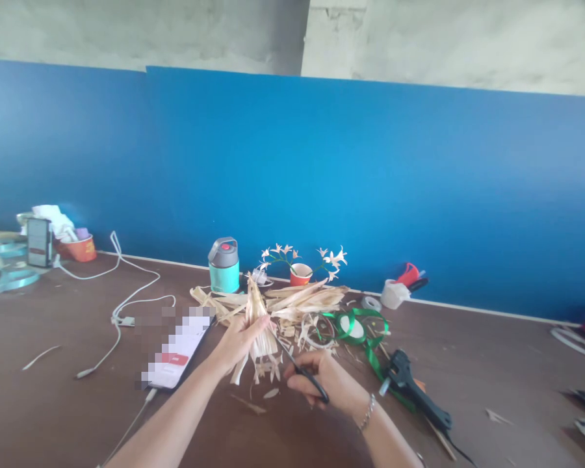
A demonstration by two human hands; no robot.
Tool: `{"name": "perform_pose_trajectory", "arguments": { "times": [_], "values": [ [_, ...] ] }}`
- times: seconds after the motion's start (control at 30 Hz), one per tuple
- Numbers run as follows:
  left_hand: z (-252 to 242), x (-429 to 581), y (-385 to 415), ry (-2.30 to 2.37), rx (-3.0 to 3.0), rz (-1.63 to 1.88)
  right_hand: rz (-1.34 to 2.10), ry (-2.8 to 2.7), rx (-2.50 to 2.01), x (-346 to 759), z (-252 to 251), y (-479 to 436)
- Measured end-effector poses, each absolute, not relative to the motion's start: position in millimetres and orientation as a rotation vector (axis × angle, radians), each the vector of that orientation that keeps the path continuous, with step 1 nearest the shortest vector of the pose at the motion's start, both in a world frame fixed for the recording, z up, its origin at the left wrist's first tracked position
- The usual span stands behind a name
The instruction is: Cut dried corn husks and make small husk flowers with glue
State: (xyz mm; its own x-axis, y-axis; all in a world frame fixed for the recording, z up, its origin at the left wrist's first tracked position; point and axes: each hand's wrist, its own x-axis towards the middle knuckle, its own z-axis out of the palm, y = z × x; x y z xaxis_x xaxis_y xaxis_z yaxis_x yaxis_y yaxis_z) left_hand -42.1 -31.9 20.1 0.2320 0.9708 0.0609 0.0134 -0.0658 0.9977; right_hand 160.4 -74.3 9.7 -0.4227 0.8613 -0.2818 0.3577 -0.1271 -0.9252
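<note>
My left hand (pixel 240 338) pinches a dried corn husk (pixel 257 312) that fans out downward over the brown table. In my right hand (pixel 322 380) is a pair of black-handled scissors (pixel 312 381), its blades pointing up and left toward the husk's right edge. Whether the blades touch the husk cannot be made out. More dried husks (pixel 307 300) lie in a pile behind my hands, with small cut scraps (pixel 272 393) scattered below and around. A roll of green ribbon (pixel 351 327) rests to the right of the pile.
A phone (pixel 182 351) with a cable lies left. Behind stand a teal bottle (pixel 224 268) and a red cup (pixel 300 275) with white flowers. At right are a black glue gun (pixel 414 390) and a white cup (pixel 394 294). A blue partition (pixel 292 162) borders the brown table (pixel 68 416).
</note>
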Motion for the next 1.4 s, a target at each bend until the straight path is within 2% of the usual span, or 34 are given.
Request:
{"name": "perform_pose_trajectory", "arguments": {
  "times": [0.67,0.93,1.4],
  "values": [
    [17,-42,-29,0.953,1.150,1.120,1.530,-1.761,-1.443,162,16,-74],
    [14,-39,-27,1.007,0.969,1.311,1.630,-1.678,-1.294,160,6,-72],
    [9,-36,-29,1.108,1.084,1.365,1.436,-1.750,-1.414,152,4,-76]
  ]
}}
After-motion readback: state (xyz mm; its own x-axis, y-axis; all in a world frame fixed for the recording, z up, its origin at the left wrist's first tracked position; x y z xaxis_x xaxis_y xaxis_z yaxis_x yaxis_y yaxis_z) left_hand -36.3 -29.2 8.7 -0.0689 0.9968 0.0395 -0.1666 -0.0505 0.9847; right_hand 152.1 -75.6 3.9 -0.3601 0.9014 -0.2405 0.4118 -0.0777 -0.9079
